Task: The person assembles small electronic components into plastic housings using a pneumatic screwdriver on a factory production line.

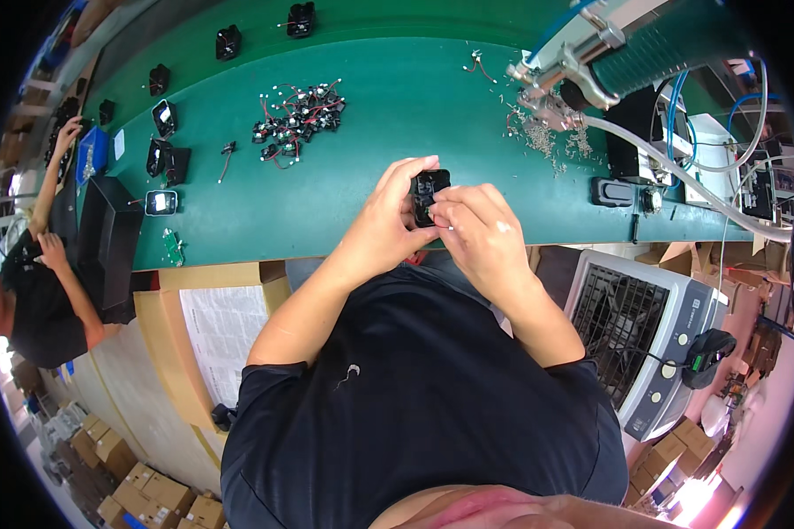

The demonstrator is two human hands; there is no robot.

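Observation:
A small black plastic housing [431, 183] is held upright above the table's near edge, its open side facing me. My left hand [388, 214] wraps round its left side, thumb below and fingers behind. My right hand [483, 227] is closed, its fingertips bunched at the housing's lower right part. Just under those fingertips a white connector [451, 228] on a thin wire pokes out. What the right fingers pinch is hidden behind them. Beyond my hands, to the left, lies a pile of small black parts [304, 119] with red and black wires and white plugs.
Black housings [161, 158] stand along the green table's [388, 97] left side. Loose screws [543, 137] lie at right under a hose-fed metal tool [556, 84]. A black box [112, 242] stands at the left edge. At far left a person's arm [55, 167] reaches toward a blue bin [92, 155].

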